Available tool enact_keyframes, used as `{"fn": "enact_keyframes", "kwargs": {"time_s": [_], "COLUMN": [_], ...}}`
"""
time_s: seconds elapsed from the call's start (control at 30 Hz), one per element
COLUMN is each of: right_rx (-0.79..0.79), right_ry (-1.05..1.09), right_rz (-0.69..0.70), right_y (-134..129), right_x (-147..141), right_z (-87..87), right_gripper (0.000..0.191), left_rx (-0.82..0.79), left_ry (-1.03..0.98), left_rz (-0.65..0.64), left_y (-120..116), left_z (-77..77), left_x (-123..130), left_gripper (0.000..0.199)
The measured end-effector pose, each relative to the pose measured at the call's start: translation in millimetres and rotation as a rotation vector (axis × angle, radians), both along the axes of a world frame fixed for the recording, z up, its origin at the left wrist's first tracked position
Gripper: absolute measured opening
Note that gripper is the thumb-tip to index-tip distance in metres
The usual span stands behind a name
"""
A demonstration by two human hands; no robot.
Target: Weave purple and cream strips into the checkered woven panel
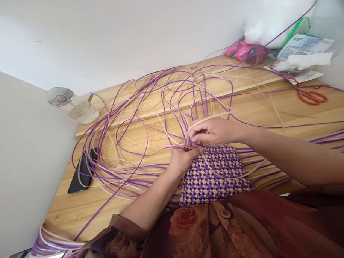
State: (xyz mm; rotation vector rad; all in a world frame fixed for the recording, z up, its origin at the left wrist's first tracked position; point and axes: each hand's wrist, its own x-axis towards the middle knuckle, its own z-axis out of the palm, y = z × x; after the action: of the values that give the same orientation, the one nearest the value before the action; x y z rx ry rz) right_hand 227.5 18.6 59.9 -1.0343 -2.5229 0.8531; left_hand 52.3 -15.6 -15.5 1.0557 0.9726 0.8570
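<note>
A woven panel (215, 176) in purple and beige checks lies on the table against my body. Long loose purple and beige strands fan out from its edges. My left hand (185, 156) presses on the panel's upper left corner, thumb on top and its other fingers hidden beneath. Just above that corner, my right hand (207, 131) is closed in a pinch round a beige strand (205, 122). Another beige strand (218, 174) loops down across the front of the panel.
Purple and beige strands spread over the wooden table (149, 126). A phone (83, 171) lies under strands at left, near a bottle (72, 104). Orange-handled scissors (312, 96), a pink item (244, 51) and plastic packets (303, 49) lie at right.
</note>
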Motion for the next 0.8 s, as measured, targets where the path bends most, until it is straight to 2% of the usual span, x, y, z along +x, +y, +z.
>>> {"fn": "enact_keyframes", "kwargs": {"time_s": [0.1, 0.17, 0.3, 0.4, 0.5, 0.63, 0.8], "right_rx": [0.106, 0.146, 0.283, 0.176, 0.033, 0.101, 0.115], "right_ry": [-0.022, -0.091, -0.251, -0.344, -0.384, -0.433, -0.278], "right_rz": [-0.116, -0.166, -0.242, -0.294, -0.281, -0.333, -0.410], "right_y": [13.7, 13.8, -10.5, -33.2, -44.7, -48.9, -53.0], "right_x": [-2.0, 3.8, 14.8, 13.9, 10.1, 6.0, -2.7], "right_z": [-16.5, -21.8, -17.2, -8.0, -3.2, -9.3, -27.0], "right_gripper": [0.025, 0.028, 0.027, 0.024, 0.025, 0.024, 0.021], "left_rx": [-0.023, -0.048, -0.083, -0.098, -0.080, -0.108, -0.153], "left_ry": [0.006, -0.004, 0.000, -0.012, -0.050, -0.047, 0.001], "left_rz": [0.022, 0.012, -0.020, -0.054, -0.042, 0.038, -0.018], "left_y": [-0.2, 0.1, 1.3, 1.4, 0.3, -0.2, 5.6], "left_z": [-1.9, -2.6, -1.0, 2.5, 4.2, 1.0, -1.2], "left_x": [-0.3, -0.5, -1.2, -1.8, -1.4, -0.2, -2.2], "left_gripper": [0.025, 0.027, 0.028, 0.027, 0.031, 0.033, 0.023]}}
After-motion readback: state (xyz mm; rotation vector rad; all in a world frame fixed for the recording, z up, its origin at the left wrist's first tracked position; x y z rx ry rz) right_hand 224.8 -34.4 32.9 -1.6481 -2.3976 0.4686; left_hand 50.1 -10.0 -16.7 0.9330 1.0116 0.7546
